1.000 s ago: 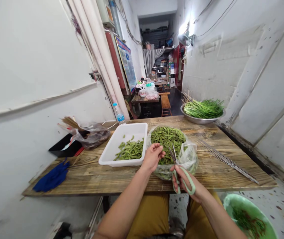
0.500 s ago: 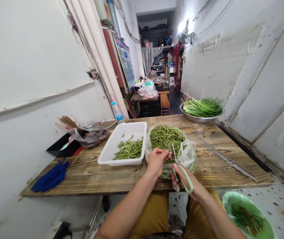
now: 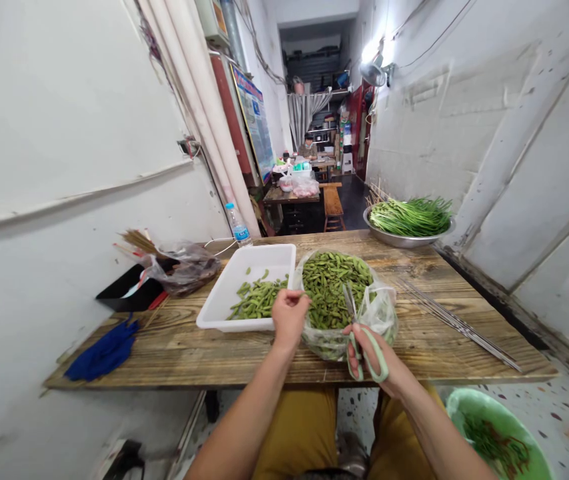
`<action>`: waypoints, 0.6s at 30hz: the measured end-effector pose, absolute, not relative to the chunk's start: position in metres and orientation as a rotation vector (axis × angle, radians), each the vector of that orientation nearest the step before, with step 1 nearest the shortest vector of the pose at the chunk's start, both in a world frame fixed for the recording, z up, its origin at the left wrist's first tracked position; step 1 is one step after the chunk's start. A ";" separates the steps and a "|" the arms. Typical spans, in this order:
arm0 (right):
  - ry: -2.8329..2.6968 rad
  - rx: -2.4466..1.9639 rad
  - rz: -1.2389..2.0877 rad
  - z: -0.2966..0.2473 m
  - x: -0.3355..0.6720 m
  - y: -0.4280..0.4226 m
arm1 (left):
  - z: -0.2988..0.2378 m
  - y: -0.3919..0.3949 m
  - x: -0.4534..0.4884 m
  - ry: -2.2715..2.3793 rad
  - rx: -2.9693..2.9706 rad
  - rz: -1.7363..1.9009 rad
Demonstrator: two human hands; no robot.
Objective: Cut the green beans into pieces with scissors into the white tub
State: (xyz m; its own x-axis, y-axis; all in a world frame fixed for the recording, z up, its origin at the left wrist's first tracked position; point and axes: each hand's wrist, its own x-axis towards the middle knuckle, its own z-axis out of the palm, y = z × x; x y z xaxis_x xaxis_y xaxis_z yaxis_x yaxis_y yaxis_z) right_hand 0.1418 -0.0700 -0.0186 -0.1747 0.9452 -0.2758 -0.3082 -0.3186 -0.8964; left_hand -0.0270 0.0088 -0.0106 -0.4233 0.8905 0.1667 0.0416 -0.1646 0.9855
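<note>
green-handled scissors (image 3: 351, 308) are gripped in your right hand (image 3: 372, 350), blades pointing away from you over the green pods (image 3: 334, 273) in the clear plastic bag (image 3: 377, 307). your left hand (image 3: 288, 317) is pinched closed at the right wall of the white tray (image 3: 269, 259); whether it grips a pod is too small to tell. loose pods (image 3: 257, 300) lie inside the tray. for controlled cutting, present one pod at a time, hold your left fingertips clear of the blades, and avoid snagging the bag's bunched edge.
</note>
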 end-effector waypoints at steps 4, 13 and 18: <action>-0.752 -0.890 1.838 -0.013 0.152 -0.063 | 0.000 0.024 -0.075 2.191 1.642 1.612; -0.777 -0.990 1.808 -0.010 0.148 -0.063 | -0.003 0.072 -0.017 1.865 2.428 0.794; -0.830 -1.060 1.794 -0.008 0.147 -0.067 | -0.003 0.083 -0.017 1.817 2.300 0.929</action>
State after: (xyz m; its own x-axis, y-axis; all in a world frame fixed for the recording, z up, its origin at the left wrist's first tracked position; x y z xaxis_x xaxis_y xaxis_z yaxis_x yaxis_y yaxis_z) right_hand 0.1473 -0.0674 -0.0085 -0.2602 0.9096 -0.3238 -0.3418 -0.4004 -0.8502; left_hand -0.0173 0.0825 -0.0035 0.1199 0.9033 0.4118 0.8628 -0.3000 0.4068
